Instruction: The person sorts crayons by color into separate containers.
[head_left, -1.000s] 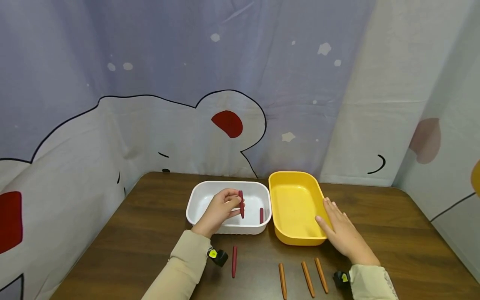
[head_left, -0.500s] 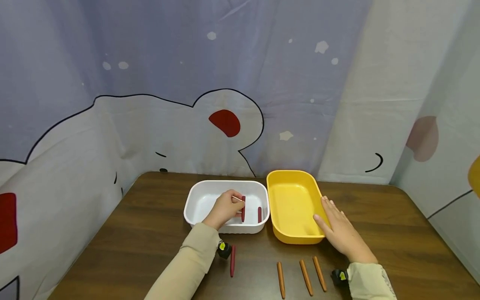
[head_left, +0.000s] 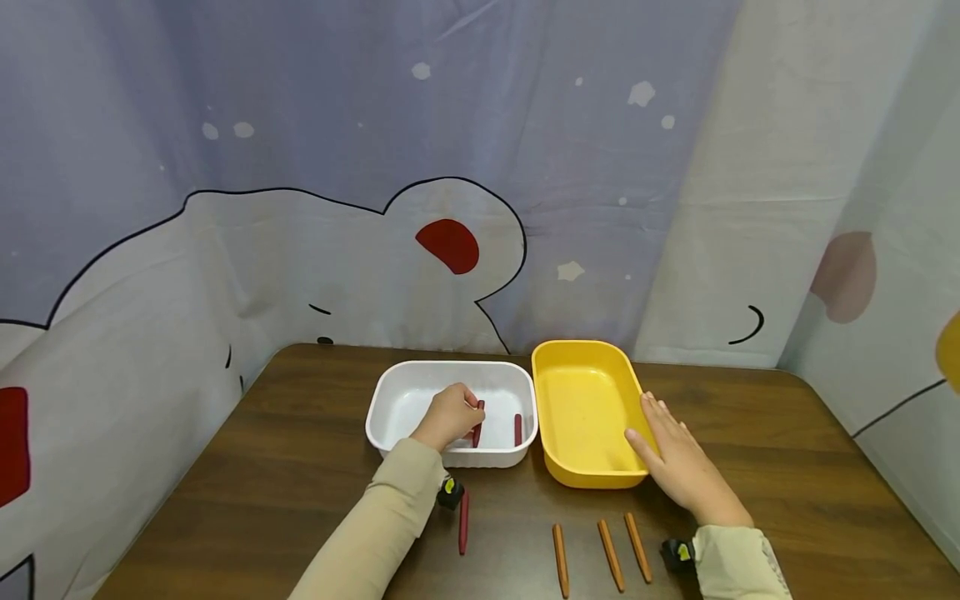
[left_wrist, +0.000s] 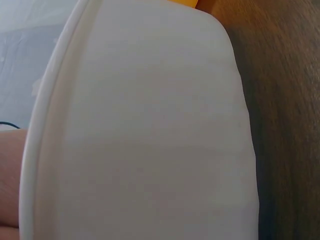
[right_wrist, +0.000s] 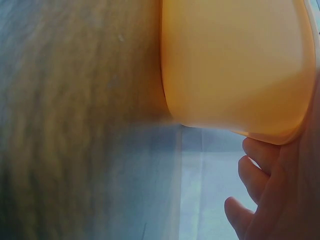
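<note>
In the head view my left hand [head_left: 450, 417] reaches into the white basin [head_left: 382, 400] and pinches a dark red crayon [head_left: 479, 423], tilted low over the basin's floor. Another dark red crayon [head_left: 517, 430] lies in that basin to the right. My right hand [head_left: 690, 467] has its fingers extended along the right rim of the yellow basin [head_left: 592, 479], thumb over the near corner. The left wrist view is mostly the white basin's outer wall [left_wrist: 150, 120], hiding the fingertips. In the right wrist view, straight fingers [right_wrist: 257, 175] lie beside the yellow basin's wall [right_wrist: 235, 65].
On the brown table [head_left: 262, 467], a dark red crayon [head_left: 463, 525] lies in front of the white basin. Three orange-brown crayons [head_left: 561, 560] lie farther right, near the front. A printed curtain [head_left: 337, 275] hangs behind the table.
My left hand has lowered the crayon deeper into the white basin, and the crayon's tilt has changed. The right hand stays at the yellow basin's rim.
</note>
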